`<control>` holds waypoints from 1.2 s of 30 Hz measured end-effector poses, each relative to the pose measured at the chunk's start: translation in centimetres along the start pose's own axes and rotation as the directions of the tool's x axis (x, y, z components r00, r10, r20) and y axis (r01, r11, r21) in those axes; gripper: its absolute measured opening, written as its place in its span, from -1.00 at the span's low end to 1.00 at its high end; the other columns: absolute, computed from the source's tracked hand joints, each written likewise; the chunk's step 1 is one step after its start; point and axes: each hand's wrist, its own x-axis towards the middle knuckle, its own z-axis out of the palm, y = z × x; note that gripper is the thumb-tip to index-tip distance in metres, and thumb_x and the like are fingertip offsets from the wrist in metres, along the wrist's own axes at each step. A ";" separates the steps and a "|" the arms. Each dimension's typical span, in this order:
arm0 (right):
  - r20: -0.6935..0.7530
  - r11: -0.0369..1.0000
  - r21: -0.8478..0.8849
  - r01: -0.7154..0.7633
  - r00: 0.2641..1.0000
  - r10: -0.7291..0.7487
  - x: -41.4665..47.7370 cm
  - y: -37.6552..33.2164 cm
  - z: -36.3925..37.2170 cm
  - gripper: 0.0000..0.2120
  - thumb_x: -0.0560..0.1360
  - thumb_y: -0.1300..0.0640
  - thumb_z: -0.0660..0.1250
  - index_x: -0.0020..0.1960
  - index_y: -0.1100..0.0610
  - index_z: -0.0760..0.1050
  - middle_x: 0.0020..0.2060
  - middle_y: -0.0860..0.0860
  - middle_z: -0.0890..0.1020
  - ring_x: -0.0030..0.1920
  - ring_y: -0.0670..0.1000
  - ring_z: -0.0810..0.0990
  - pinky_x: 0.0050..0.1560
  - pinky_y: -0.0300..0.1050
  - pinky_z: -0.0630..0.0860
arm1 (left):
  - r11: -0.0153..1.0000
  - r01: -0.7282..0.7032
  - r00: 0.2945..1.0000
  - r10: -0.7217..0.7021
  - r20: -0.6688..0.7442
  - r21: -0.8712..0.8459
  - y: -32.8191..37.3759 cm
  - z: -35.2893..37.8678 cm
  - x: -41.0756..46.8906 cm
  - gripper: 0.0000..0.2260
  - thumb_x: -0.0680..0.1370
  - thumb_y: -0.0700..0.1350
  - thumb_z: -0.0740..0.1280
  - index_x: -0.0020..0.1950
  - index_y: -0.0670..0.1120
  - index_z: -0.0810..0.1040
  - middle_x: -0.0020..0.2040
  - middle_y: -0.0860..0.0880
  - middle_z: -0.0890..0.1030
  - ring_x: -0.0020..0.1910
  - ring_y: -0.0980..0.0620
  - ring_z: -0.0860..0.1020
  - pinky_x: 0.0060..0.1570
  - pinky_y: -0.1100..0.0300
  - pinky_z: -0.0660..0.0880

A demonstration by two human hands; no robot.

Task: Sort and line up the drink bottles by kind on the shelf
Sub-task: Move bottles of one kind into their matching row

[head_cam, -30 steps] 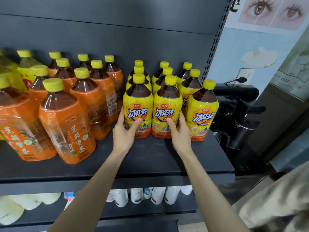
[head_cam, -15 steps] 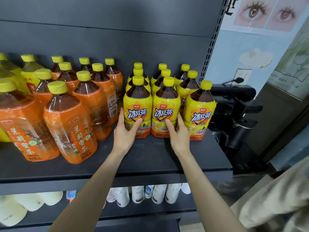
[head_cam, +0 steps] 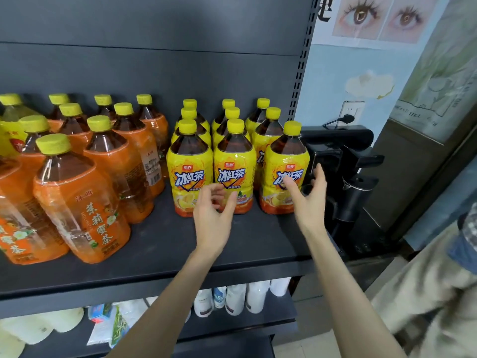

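The sorting looks nearly done. On the shelf (head_cam: 160, 244) the yellow bottles (head_cam: 233, 161) stand grouped at the right end in three rows running front to back, and the orange bottles (head_cam: 113, 161) fill the space left of them, with a gap between the two kinds. The rightmost front bottle (head_cam: 285, 169) stands a little apart from its two front neighbours and somewhat forward, so that row probably wants closing up. The orange group is looser and partly turned, and a few yellow-labelled bottles of another sort sit at the far left edge; those may still need work.

The left hand (head_cam: 214, 215) hovers before the middle front bottle, fingers loosely curled, holding nothing. The right hand (head_cam: 308, 200) is spread open around the rightmost bottle, apparently not gripping it.
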 end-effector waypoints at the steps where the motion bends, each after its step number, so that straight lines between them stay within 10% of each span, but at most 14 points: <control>1: 0.086 0.996 0.084 -0.034 0.996 0.027 0.5 -0.1 -0.3 -0.21 0.48 0.00 0.42 0.55 0.08 0.05 0.43 -0.03 0.28 0.37 -0.09 0.29 0.18 -0.43 0.41 | 1.000 -0.011 1.000 0.011 0.007 0.005 0.2 0.8 0.2 -0.78 0.49 -0.08 0.42 0.07 -0.09 0.48 -0.03 -0.05 0.57 -0.09 0.01 0.55 -0.06 0.12 0.53; 7: 0.275 0.969 0.241 -0.049 0.961 -0.020 2.9 1.5 -0.7 -0.44 0.41 0.01 0.43 0.36 0.11 0.41 0.14 0.01 0.64 0.11 -0.08 0.63 0.06 -0.13 0.58 | 0.980 -0.124 0.983 0.143 -0.118 0.154 0.1 3.6 0.0 -0.62 0.47 -0.13 0.45 0.21 -0.18 0.45 0.08 -0.02 0.38 0.00 0.13 0.40 0.03 0.18 0.45; 36: 0.316 0.970 0.245 0.000 0.945 -0.080 4.1 2.0 1.8 -0.47 0.52 0.00 0.35 0.44 0.05 0.30 0.19 -0.07 0.59 0.14 -0.17 0.58 0.15 -0.12 0.57 | 0.921 -0.096 0.960 0.185 -0.208 0.377 -1.0 4.3 1.5 -0.35 0.38 0.02 0.49 0.33 -0.29 0.41 0.02 -0.20 0.41 -0.24 0.00 0.45 -0.25 0.11 0.49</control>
